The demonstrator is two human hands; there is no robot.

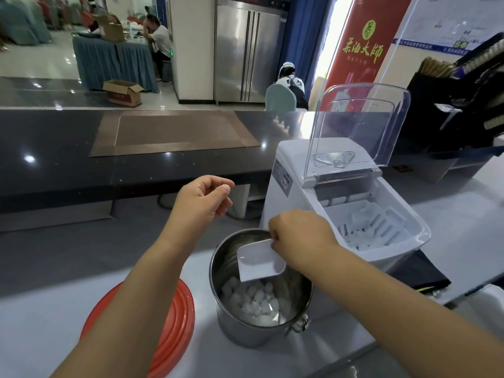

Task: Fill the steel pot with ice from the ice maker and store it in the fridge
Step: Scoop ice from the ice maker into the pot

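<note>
Round steel pot sits on the near pale grey counter, just left of the white ice maker. The right hand grips a white plastic scoop over it; the left hand is loosely curled and empty. A steel fridge stands far off.

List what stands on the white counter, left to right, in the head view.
Red lid → steel pot → ice maker. The white scoop in the right hand overlaps the pot, so it's omitted.

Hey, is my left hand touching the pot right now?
Apart. The head view shows the left hand hovering up and left of the pot, with a clear gap between its fingers and the rim.
</note>
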